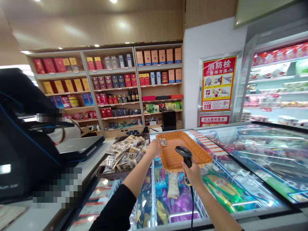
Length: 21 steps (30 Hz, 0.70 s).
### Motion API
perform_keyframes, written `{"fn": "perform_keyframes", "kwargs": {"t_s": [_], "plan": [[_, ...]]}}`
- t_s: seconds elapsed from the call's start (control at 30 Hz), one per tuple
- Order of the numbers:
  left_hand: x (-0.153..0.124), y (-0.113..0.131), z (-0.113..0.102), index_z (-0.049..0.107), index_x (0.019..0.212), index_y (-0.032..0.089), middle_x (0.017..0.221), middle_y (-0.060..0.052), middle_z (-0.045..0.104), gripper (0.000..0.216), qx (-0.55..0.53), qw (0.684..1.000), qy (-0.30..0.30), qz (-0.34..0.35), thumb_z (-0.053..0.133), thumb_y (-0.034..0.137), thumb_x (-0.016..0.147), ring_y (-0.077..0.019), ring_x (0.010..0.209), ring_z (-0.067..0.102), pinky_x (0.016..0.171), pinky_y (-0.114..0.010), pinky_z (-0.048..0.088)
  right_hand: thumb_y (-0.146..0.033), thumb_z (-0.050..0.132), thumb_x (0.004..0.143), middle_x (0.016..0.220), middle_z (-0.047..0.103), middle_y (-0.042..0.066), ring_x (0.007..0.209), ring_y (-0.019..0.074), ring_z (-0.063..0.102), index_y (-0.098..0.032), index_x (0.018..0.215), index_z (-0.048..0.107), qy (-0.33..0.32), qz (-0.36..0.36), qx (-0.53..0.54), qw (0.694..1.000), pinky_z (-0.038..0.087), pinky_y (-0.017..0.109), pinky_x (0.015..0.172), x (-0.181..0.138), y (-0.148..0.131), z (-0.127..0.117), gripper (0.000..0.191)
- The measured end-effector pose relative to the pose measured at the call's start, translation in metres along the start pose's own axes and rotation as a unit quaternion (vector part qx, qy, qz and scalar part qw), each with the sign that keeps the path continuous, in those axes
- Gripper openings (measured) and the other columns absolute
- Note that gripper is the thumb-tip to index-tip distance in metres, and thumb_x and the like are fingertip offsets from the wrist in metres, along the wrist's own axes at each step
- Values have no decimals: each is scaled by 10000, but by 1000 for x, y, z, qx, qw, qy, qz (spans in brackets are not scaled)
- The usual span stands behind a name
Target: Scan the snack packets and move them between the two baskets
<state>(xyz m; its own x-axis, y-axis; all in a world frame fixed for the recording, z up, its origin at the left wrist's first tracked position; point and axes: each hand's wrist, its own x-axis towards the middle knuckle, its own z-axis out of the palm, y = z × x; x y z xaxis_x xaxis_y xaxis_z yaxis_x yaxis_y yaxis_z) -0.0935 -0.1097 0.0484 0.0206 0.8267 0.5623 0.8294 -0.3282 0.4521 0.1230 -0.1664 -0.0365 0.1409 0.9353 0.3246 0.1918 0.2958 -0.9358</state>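
Observation:
My right hand [194, 175] is wrapped around the handle of a black barcode scanner [184, 151], whose head is over the near side of an orange wicker basket [184, 154]. A black cable hangs down from it. At the basket's left rim, my left hand [154, 149] pinches a small snack packet [163, 141] that reaches over the basket. Nothing else shows inside that basket. Left of my left forearm, a dark brown basket [108, 175] is heaped with similar snack packets [127, 154] in clear and dark print.
Both baskets rest on the glass top of a chest freezer [231, 205] filled with bagged goods. A counter [55, 205] with a black checkout machine [21, 134] stands at left. Behind are shelves of boxes [115, 83], a red fire-hydrant sign [218, 84] and a lit refrigerated display [279, 86].

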Motion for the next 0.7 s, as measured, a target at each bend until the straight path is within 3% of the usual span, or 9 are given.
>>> {"fn": "perform_keyframes", "kwargs": {"t_s": [0.07, 0.13, 0.2, 0.3, 0.4, 0.53, 0.6, 0.7], "plan": [[23, -5, 33, 701, 803, 193, 868, -101, 676, 183, -4, 999, -37, 16, 611, 126, 658, -256, 910, 615, 890, -344, 437, -486, 577, 742, 385, 497, -46, 337, 174, 506, -212, 697, 516, 10, 9, 13, 1000, 378, 254, 381, 9, 5, -11, 284], [46, -15, 62, 691, 820, 168, 901, -132, 673, 183, 33, 996, -78, -13, 609, 131, 661, -269, 930, 616, 887, -364, 436, -502, 572, 749, 376, 480, -50, 315, 167, 484, -216, 684, 501, 15, 23, 44, 999, 371, 253, 363, 13, 14, -17, 302], [65, -27, 84, 679, 875, 143, 970, -160, 665, 227, 88, 987, -122, -63, 608, 140, 659, -279, 975, 607, 890, -377, 430, -515, 554, 775, 377, 478, -48, 316, 160, 479, -217, 685, 492, 27, 25, 81, 996, 383, 252, 368, 14, 22, -16, 317], [84, -42, 109, 665, 923, 125, 1044, -201, 650, 303, 121, 980, -133, -86, 649, 185, 626, -330, 1072, 561, 922, -432, 397, -533, 588, 747, 372, 480, -46, 312, 165, 483, -212, 709, 515, 58, 15, 98, 993, 361, 248, 342, 14, 32, -8, 331], [88, -48, 124, 671, 776, 154, 965, -188, 682, 232, 141, 979, -120, -89, 709, 301, 600, -364, 1062, 562, 960, -490, 340, -533, 571, 764, 346, 444, -62, 284, 154, 449, -213, 719, 522, 81, 27, 92, 992, 344, 242, 328, 14, 31, -3, 327], [86, -47, 132, 555, 446, 186, 564, -101, 627, 317, 78, 977, -166, -108, 665, 402, 651, -291, 796, 641, 836, -380, 426, -491, 577, 772, 362, 457, -61, 301, 144, 453, -211, 727, 520, 77, 31, 90, 993, 348, 233, 341, 13, 21, -7, 290], [83, -46, 131, 527, 404, 199, 474, -61, 566, 337, 27, 976, -189, -102, 675, 397, 633, -256, 694, 633, 765, -336, 446, -471, 583, 775, 384, 474, -58, 317, 142, 465, -206, 741, 526, 65, 32, 90, 993, 366, 232, 356, 13, 18, -10, 273], [77, -46, 131, 569, 486, 206, 543, -32, 603, 237, -17, 979, -175, -106, 775, 323, 475, -254, 709, 629, 746, -335, 457, -476, 583, 770, 385, 475, -59, 312, 142, 466, -202, 749, 529, 70, 34, 96, 992, 372, 234, 351, 13, 17, -11, 280]]}}
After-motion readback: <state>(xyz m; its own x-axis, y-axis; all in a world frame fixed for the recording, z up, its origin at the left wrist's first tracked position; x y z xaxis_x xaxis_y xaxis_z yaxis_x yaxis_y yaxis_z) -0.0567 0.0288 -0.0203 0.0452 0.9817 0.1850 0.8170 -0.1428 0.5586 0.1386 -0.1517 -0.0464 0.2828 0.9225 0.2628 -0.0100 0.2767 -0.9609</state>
